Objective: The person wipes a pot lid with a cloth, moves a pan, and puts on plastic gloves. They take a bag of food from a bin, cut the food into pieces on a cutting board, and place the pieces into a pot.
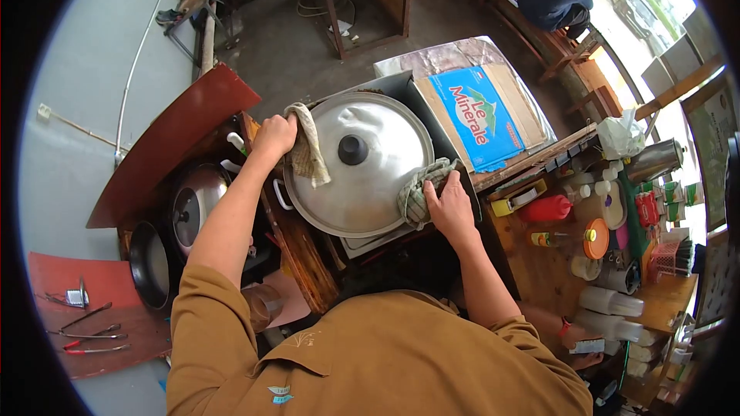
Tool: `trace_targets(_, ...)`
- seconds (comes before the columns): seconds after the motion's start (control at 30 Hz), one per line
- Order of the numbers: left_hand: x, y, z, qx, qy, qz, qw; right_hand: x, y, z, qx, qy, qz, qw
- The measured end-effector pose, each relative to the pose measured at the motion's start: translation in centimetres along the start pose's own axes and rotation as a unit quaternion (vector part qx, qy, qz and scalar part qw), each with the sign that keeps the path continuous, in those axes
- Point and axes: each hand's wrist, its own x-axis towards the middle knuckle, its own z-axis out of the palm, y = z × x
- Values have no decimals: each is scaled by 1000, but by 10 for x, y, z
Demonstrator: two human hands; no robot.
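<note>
left hand (pixel 276 137): gripping pale cloth (pixel 310 150) | right hand (pixel 452 206): gripping green cloth (pixel 420 194) | lid (pixel 370 196): between hands, knob (pixel 352 149) up

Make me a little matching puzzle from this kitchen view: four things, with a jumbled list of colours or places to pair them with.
1. Left hand
2. Knob
3. Right hand
4. Le Minerale cardboard

A. Holding a greenish checked cloth
B. Mostly blue and tan
C. Holding a beige cloth
D. Black, at the middle of the metal lid

Pairs: 1-C, 2-D, 3-A, 4-B
</note>
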Motion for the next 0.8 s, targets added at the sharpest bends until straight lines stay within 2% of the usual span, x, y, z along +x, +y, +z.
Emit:
trace_targets(0.1,-2,-1,2,29,-3,9,1000,6,-4,-9,-47,-54,14,997)
trace_targets(0.23,12,-24,21,70,43,33,996,9,-13,-11,-86,-60,30,994)
trace_targets(0.37,3,-23,21,84,28,52,995,13,-15,-12,-95,-78,10,992)
trace_targets(0.47,9,-30,26,64,-9,94,993,18,-14,-13,-90,-87,-2,992)
trace_targets(0.53,25,-39,46,-73,-49,46,995,20,-15,-15,-86,-124,3,989)
trace_targets(0.67,41,-50,75,-7,-109,52,993,22,4,1,-70,-122,-4,990)
trace_targets(0.73,43,-49,68,-20,-120,43,992,21,13,8,11,-94,-47,994)
trace_targets(0.8,47,-49,62,-85,-196,-10,977,20,18,13,59,-99,-23,993)
